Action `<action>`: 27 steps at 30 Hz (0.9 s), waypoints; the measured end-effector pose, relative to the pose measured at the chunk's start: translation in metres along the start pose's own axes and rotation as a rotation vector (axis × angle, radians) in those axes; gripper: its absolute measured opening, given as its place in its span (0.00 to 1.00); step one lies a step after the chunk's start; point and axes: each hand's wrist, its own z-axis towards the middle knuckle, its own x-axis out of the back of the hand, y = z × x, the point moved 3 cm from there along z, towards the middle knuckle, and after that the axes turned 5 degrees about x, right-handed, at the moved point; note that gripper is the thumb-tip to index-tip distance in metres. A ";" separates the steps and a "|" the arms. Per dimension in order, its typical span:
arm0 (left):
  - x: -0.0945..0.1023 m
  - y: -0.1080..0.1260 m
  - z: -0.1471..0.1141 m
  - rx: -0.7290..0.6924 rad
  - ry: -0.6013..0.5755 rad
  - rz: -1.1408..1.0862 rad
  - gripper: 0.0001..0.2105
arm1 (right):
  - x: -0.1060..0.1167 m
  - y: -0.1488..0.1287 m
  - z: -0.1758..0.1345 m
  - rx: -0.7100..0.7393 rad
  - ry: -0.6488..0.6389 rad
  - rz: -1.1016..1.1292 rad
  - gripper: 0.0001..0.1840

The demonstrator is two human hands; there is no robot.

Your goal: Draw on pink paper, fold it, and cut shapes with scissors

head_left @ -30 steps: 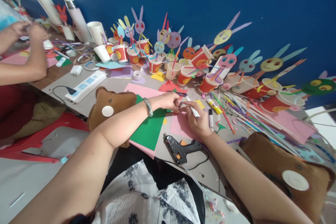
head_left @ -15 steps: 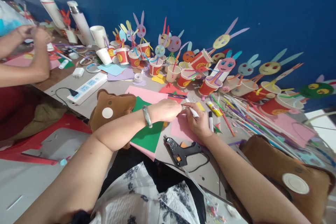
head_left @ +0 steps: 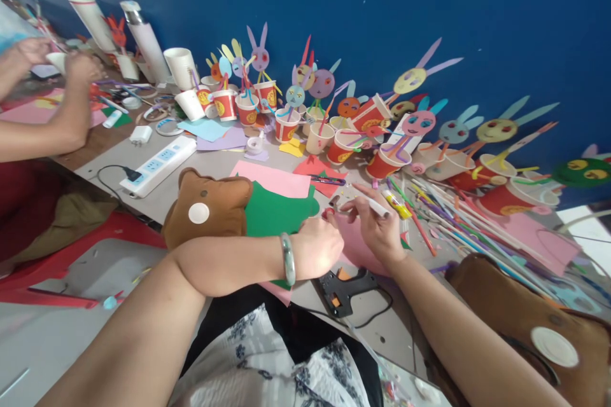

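My left hand, with a bangle on its wrist, is closed over the pink and green paper, and a small red piece shows at its fingertips. A white marker lies in the grip of my right hand, whose index finger and thumb extend toward the left hand. Beneath the hands are green paper and a pink sheet. Just below the left hand rests a black glue gun, its nozzle partly covered by that hand.
Paper cups with rabbit-faced straw figures line the blue wall. Straws lie at right near a brown cushion; another brown cushion sits left. A power strip lies beyond it. A co-worker's hands hold a cup.
My left hand has come down and toward me, away from the right hand, and now covers the glue gun's nozzle. My right hand, still holding the marker, has shifted slightly right. The view has tilted a little.
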 end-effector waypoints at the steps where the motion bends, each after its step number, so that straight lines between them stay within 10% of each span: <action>1: 0.002 0.000 -0.001 0.004 -0.026 0.002 0.23 | 0.003 0.000 0.003 -0.042 0.045 0.060 0.24; 4: 0.009 -0.001 -0.005 -0.005 -0.078 0.006 0.25 | 0.008 -0.006 0.014 -0.096 0.044 0.106 0.26; 12: 0.003 0.001 0.001 0.134 -0.058 -0.091 0.27 | -0.004 -0.011 0.050 -0.078 -0.439 -0.005 0.29; 27: -0.006 0.004 0.006 0.189 -0.057 -0.052 0.26 | -0.032 -0.009 0.068 0.265 -0.698 -0.296 0.17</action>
